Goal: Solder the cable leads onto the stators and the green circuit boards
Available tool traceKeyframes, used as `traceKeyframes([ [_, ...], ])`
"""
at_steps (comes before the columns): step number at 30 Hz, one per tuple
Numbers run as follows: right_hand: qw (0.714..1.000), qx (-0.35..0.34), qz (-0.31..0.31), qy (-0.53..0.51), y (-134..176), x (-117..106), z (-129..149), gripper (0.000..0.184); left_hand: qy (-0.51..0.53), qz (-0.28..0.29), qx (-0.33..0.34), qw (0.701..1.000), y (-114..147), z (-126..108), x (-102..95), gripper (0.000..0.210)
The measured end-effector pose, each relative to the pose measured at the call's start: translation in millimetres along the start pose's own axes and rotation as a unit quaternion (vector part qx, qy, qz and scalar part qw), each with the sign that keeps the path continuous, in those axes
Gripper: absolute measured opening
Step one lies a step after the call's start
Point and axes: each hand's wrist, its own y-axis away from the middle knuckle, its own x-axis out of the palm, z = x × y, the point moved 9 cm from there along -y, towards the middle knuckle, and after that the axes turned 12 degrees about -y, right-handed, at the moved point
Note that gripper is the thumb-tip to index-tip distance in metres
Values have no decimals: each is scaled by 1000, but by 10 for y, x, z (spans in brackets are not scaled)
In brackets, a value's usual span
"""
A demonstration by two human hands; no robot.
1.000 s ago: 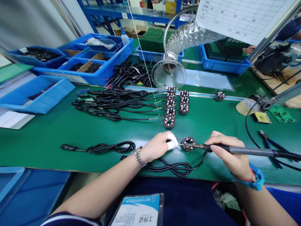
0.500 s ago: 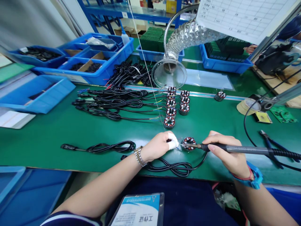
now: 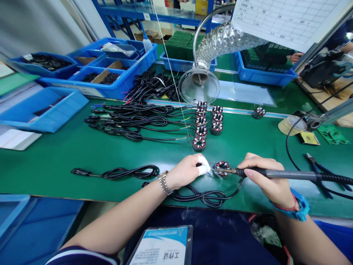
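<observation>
My right hand (image 3: 266, 178) grips a soldering iron (image 3: 289, 175) like a pen, its tip at the left part of a ring-shaped motor stator (image 3: 222, 168) with copper windings. Just left of the stator, my left hand (image 3: 190, 170), with white covers on its fingertips, pinches a thin wire whose end reaches toward the iron's tip. A fine strand (image 3: 172, 73) hangs from above and runs down to this hand. A coiled black cable (image 3: 211, 198) lies in front of the stator, partly under my left wrist. Another black cable (image 3: 127, 172) lies to the left.
Finished-looking rows of stators (image 3: 199, 143) with black cables stand farther back. Above them opens a fume extraction hood (image 3: 199, 86). Blue bins (image 3: 44, 110) occupy the left. Pliers (image 3: 320, 173), a tape roll (image 3: 292, 125) and a lone stator (image 3: 258, 112) are at the right. Another person's hand shows at the back right.
Both hands, the soldering iron and the stator stay almost in place. The whole view shifts very slightly, and faint smoke shows below the cable.
</observation>
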Motion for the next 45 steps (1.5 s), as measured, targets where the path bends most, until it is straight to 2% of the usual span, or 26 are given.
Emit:
traceKeyframes([
  [9, 1000, 6, 3, -9, -7, 1, 5, 10, -2, 6, 2, 1000, 11, -15, 4, 11],
  [21, 996, -3, -78, -50, 60, -182, -44, 10, -7, 6, 10, 1000, 20, -31, 11, 11],
  [25, 991, -15, -132, 31, 93, -265, 12, 12, -6, 8, 7, 1000, 31, -29, 15, 11],
  [28, 980, -22, -156, 120, 127, -280, 59, 23, -5, 9, 4, 1000, 36, -21, 20, 11],
  [30, 978, -25, -166, 127, 153, -259, 58, 26, -2, 9, 1, 1000, 34, -14, 22, 11],
  [32, 978, -33, -171, 114, 175, -198, 44, 25, -1, 9, 0, 1000, 30, -14, 22, 11],
  [34, 980, -55, -150, 119, 180, -59, 40, 22, -2, 7, 2, 1000, 26, -18, 20, 11],
  [36, 982, -83, -98, 138, 170, 158, 29, 21, -3, 5, 4, 1000, 22, -20, 18, 11],
  [40, 976, -138, 3, 168, 166, 586, -28, 31, 4, 1, 7, 1000, 19, -13, 10, 10],
  [42, 969, -164, 10, 185, 164, 694, -34, 31, 8, -1, 11, 1000, 21, -19, 2, 10],
  [45, 962, -191, -4, 193, 150, 743, -9, 29, 29, -4, 13, 999, 26, -11, -2, 11],
])
